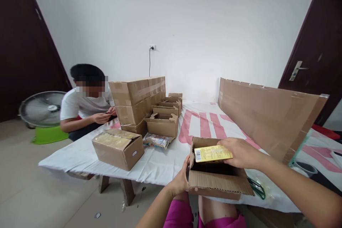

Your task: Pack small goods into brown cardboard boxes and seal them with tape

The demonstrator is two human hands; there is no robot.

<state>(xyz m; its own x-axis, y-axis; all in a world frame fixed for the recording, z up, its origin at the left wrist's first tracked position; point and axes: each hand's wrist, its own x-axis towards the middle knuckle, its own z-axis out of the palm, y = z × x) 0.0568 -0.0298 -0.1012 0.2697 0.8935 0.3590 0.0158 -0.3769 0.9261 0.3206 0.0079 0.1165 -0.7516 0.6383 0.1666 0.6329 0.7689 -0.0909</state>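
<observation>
Directly before me an open cardboard box (221,183) rests at the table's near edge, its front flap folded outward. My left hand (181,180) grips the box by its left side, thumb and fingers around the wall. A flat yellow carton (212,154) with a barcode on its left end is in my right hand (242,152), which holds it by the right end. The carton is over the box opening, at the back of it. The inside of the box is dark, so its contents cannot be made out.
A taped box (117,149), a shiny packet (157,140) and several open boxes (161,126) stand to the left, beside stacked cartons (133,99). Scissors (258,187) lie right of my box. A cardboard panel (267,117) stands at right. A co-worker (85,103) crouches at left.
</observation>
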